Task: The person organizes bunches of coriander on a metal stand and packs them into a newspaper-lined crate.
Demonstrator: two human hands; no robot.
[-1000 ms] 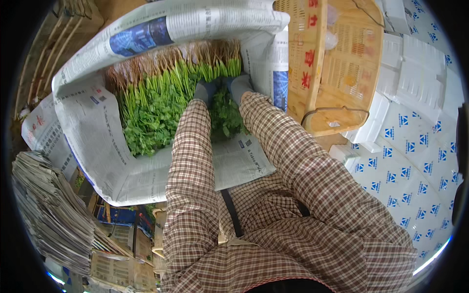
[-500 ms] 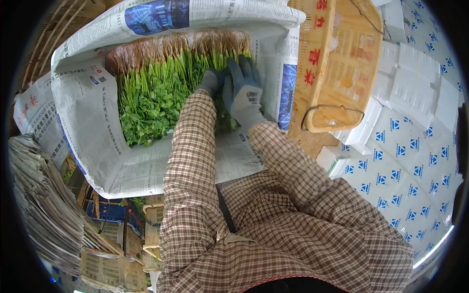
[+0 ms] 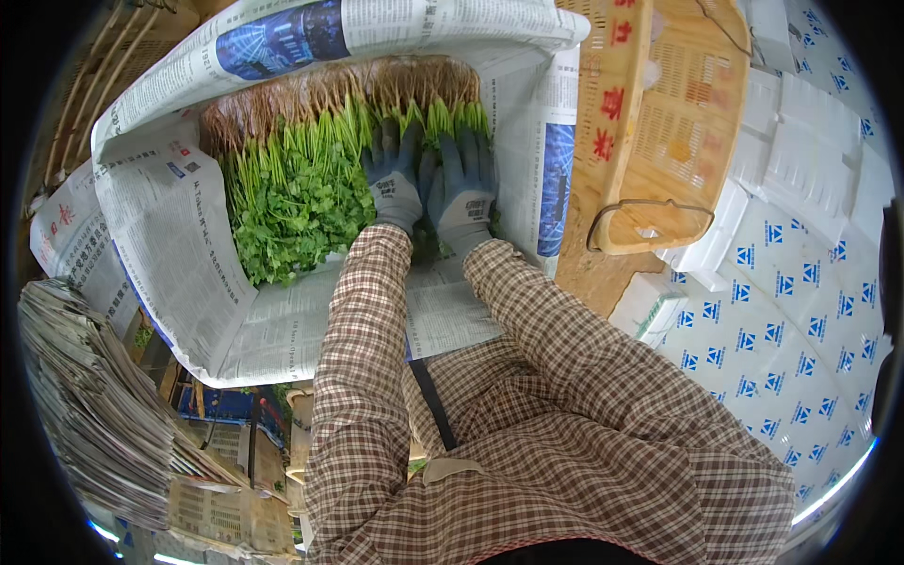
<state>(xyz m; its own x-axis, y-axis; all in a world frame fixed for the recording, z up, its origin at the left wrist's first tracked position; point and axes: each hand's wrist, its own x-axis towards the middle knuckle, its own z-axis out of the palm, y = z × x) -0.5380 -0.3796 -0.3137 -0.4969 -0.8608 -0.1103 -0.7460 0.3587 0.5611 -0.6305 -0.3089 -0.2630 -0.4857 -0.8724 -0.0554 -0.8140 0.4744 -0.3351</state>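
My left hand [image 3: 391,179], in a grey-blue glove, lies flat on the bundles of leafy greens [image 3: 282,202], fingers extended toward the pale stems and brown roots at the far side. My right hand [image 3: 463,188], gloved alike, rests just beside it at the right end of the greens, fingers also stretched out and slightly apart. Both hands press on the greens without visibly grasping them. The greens lie inside a container lined with newspaper [image 3: 282,339], whose sheets fold up over its far and side edges. Part of the greens is hidden beneath my hands and sleeves.
Tan plastic crates [image 3: 687,141] stand to the right, with white foam boxes [image 3: 800,160] and blue-printed white panels [image 3: 782,339] beyond. A stack of newspapers [image 3: 94,405] is at lower left, near a blue crate [image 3: 217,405]. Another crate [image 3: 113,85] is at upper left.
My hands, earlier partly hidden and bent among the greens, now lie flat side by side with fingers pointing forward. The left has shifted slightly left since half a second ago.
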